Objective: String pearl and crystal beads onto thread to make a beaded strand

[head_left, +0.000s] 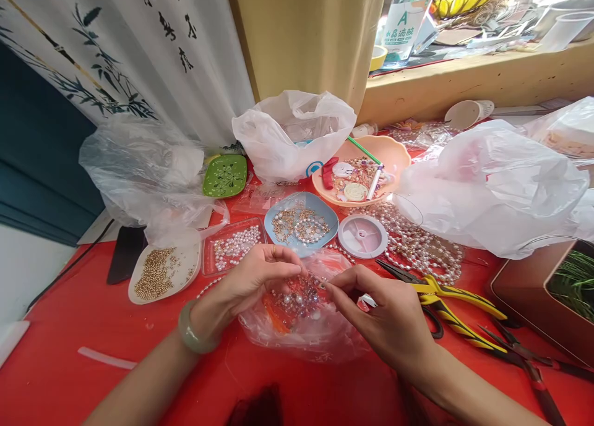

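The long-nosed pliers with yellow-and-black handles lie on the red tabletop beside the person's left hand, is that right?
Not quite: the head view shows the long-nosed pliers with yellow-and-black handles beside the person's right hand, not the left hand. They do lie on the red tabletop.

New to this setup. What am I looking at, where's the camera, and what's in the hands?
There's no machine here: these are a person's bare left hand and right hand. The single picture comes from a camera worn on that person's head, looking forward and down.

On the red tabletop are a white dish of gold beads, a red tray of pearly beads, a blue dish of mixed beads, a round spool, and yellow-and-black pliers.

The hands work over an open plastic bag with beads inside. The fingertips are drawn together, but anything they hold is too small to make out.
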Motion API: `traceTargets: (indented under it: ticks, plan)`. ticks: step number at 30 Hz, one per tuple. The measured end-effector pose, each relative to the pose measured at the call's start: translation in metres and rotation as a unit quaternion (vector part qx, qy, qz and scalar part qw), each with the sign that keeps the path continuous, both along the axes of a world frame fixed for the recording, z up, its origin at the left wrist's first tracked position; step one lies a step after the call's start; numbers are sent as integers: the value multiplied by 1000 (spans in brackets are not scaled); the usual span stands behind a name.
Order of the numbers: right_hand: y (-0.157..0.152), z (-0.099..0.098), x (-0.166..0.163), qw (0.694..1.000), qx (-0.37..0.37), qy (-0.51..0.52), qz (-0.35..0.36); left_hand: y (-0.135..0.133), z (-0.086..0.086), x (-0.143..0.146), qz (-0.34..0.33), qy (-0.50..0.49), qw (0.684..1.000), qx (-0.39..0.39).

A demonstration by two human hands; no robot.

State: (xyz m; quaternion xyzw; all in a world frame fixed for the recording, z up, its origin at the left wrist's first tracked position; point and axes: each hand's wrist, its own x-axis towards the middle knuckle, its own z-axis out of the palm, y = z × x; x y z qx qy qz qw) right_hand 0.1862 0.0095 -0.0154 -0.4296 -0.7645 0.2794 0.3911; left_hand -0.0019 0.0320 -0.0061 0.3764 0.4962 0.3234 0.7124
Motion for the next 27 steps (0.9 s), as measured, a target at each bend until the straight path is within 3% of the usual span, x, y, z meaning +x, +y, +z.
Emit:
traceTargets:
  ticks: [12,27]
  plan:
    - [0,2,-1,1000,-16,1,-6,-1,-2,2,34,-5,999,-1]
    - [0,2,0,999,46,-16,-12,-1,-8,1,38,-45,998,-7]
